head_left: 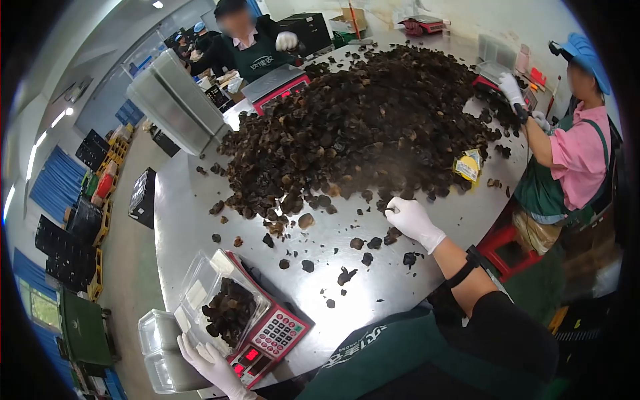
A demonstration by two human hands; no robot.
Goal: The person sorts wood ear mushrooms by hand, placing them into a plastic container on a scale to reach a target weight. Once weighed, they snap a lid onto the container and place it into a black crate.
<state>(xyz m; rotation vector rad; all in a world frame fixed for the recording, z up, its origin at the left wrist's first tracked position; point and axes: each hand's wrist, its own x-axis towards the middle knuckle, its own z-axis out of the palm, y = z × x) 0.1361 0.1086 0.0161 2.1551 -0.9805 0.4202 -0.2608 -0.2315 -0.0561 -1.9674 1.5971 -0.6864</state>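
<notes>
A big heap of dark dried pieces (360, 120), like wood-ear fungus, covers the middle of the metal table (333, 267). My gloved right hand (412, 221) is closed at the heap's near edge, its fingers pressed together; whatever they hold is too small to name. At the lower left, a clear plastic box (212, 283) with dark pieces (230, 310) in it rests on a red scale (283, 330) with lit red digits. Beside the box's near left edge is my gloved left hand (210, 363), fingers spread.
Stacked clear containers stand left of the scale (163, 353) and at the table's far left (177, 100). A yellow-white packet (467, 167) lies on the heap's right side. One person (250, 50) works across the table, another (573, 147) at the right, each near a scale.
</notes>
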